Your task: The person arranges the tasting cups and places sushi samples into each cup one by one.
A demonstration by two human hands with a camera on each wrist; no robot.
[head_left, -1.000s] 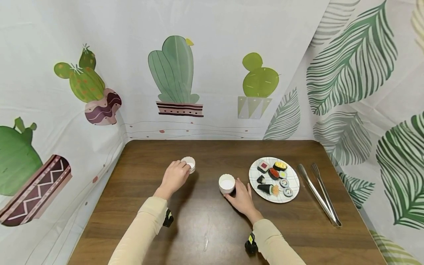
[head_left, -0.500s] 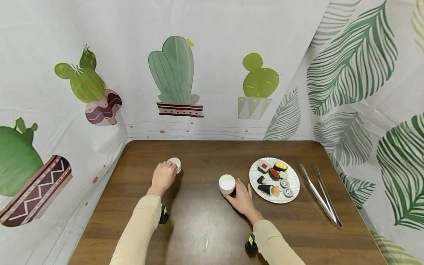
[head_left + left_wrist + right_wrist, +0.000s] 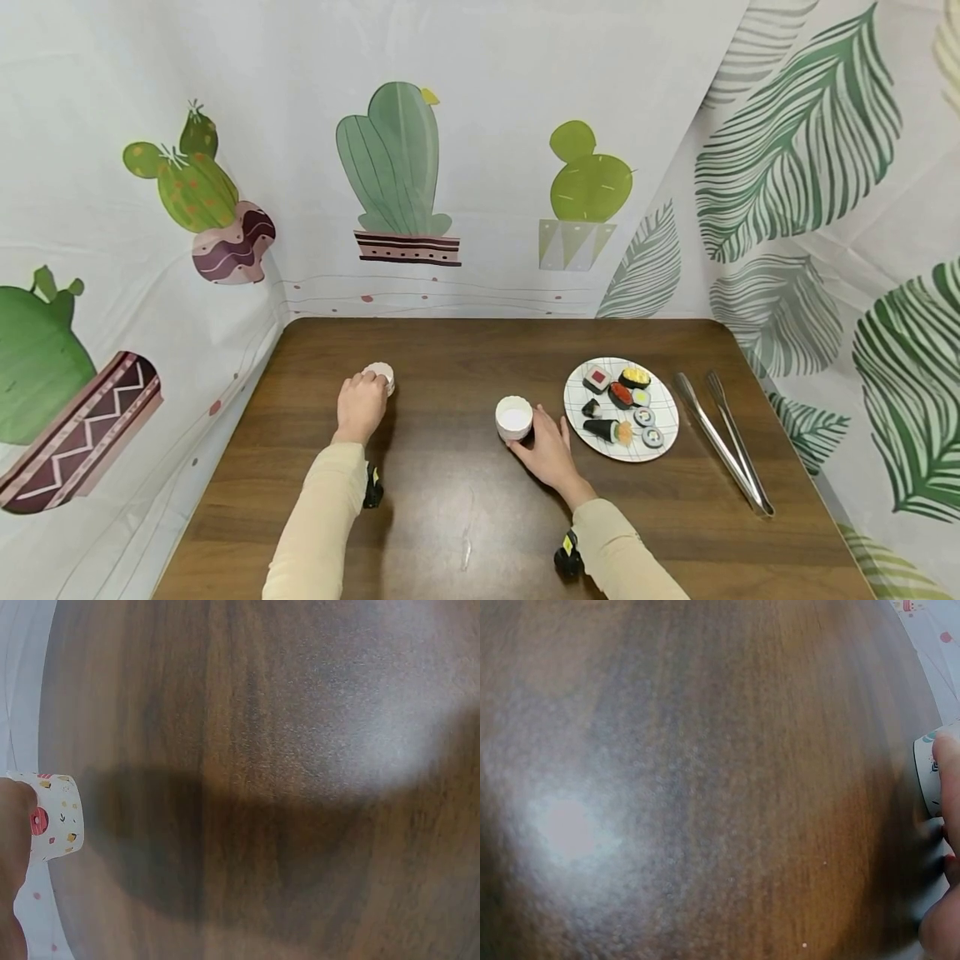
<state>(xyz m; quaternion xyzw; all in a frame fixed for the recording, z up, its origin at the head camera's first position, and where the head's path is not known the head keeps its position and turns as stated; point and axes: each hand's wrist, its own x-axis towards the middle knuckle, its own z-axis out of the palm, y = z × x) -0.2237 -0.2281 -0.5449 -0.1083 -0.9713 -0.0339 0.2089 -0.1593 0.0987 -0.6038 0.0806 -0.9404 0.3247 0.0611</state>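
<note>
At the left of the table my left hand (image 3: 362, 406) grips a small white paper cup (image 3: 381, 371) by its near side, the fingers over its rim. Coloured prints cover the cup's wall in the left wrist view, where the paper cup (image 3: 64, 817) stands out past the fingers. A second white paper cup (image 3: 513, 417), with a wavy rim, stands upright near the middle. My right hand (image 3: 549, 450) holds it from the right, thumb at its near side and fingers behind. Only a sliver of that cup (image 3: 928, 776) shows in the right wrist view.
To the right lies a round white plate (image 3: 576, 429) with a line grid, bearing several toy-like sushi pieces (image 3: 621, 393). Metal tongs (image 3: 723, 446) lie spread beside it, near the right edge of the brown wooden table (image 3: 465, 500). Printed cloth (image 3: 495, 167) hangs behind.
My left hand has moved left with its paper cup, mostly in the first half second, then a little further. The right hand and its cup have stayed in place.
</note>
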